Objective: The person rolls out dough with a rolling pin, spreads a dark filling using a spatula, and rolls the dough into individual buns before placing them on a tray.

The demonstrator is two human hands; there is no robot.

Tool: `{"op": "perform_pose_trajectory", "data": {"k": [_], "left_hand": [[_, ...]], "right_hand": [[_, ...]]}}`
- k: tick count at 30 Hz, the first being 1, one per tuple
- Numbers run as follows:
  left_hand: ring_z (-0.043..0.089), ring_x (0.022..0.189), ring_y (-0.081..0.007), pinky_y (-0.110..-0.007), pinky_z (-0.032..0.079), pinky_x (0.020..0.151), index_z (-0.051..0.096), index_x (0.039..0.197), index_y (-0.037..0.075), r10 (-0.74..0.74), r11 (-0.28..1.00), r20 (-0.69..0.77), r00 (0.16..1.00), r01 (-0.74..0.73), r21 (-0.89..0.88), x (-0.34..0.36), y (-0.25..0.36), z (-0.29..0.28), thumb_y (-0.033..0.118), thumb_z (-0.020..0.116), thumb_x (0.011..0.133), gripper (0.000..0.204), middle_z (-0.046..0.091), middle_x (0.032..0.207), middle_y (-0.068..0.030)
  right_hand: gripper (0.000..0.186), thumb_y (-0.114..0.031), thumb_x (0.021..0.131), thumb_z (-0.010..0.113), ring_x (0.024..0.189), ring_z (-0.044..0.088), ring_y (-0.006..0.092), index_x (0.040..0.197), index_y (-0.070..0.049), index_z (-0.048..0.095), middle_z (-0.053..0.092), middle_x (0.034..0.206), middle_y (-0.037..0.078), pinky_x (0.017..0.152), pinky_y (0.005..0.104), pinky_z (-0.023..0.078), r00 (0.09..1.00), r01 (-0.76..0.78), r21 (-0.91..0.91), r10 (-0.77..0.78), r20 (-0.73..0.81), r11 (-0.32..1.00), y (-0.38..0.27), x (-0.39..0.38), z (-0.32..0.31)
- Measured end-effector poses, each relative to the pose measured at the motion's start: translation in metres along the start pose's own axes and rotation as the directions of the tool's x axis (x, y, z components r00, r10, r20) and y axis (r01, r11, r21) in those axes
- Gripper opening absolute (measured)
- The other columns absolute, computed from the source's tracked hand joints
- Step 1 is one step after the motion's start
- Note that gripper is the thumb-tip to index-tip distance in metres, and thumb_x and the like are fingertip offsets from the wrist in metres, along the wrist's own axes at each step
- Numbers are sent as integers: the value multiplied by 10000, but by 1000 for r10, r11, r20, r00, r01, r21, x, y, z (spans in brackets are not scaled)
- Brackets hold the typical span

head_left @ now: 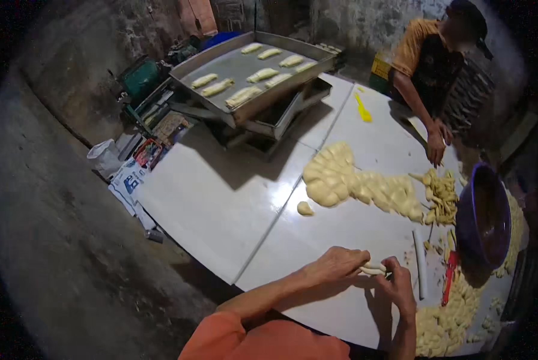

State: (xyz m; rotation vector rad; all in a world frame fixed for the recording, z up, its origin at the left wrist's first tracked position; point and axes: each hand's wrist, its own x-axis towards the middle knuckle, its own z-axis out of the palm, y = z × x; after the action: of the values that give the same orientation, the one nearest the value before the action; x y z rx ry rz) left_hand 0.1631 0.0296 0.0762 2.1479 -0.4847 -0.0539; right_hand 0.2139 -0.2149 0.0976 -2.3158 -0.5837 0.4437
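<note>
A small pale strip of rolled dough (373,269) is held between my two hands, just above the white table (317,252). My left hand (343,263) pinches its left end, while my right hand (399,283) has fingers curled round the right end. Right of my hands lie a white rolling pin (420,264) and a red-handled tool (449,279). Farther off, a broad group of soft dough pieces (329,177) spreads across the table, with one small lump (305,209) apart from it. Beside that group is a heap of yellowish strips (442,195).
A metal tray (326,60) with several shaped dough pieces (262,75) rests on stacked trays at the far left. A purple bowl (467,210) stands at the right, near more dough bits (449,327). Across the table, a co-worker's hand (437,144) reaches toward the strips; a yellow tool (362,108) lies nearby.
</note>
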Motion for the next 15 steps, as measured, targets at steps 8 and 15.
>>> {"op": "perform_pose_trajectory", "data": {"k": [8,15], "left_hand": [[681,906,-367,-479,548,779,575,1279,64,42,949,-255,966,41,314,-69,-55,-238,164,677,925,381,663,1005,-163],[702,997,-345,-421,564,873,674,1235,43,84,858,-507,858,197,475,-107,-104,-438,221,744,897,389,709,1108,-177]], "right_hand": [[388,-98,837,808,647,626,201,1197,-63,667,647,775,94,627,335,517,916,400,-195,-390,90,896,-218,166,37],[126,-151,897,696,844,715,359,999,-78,680,720,875,159,722,443,551,773,625,-332,-619,138,707,-399,338,79]]}}
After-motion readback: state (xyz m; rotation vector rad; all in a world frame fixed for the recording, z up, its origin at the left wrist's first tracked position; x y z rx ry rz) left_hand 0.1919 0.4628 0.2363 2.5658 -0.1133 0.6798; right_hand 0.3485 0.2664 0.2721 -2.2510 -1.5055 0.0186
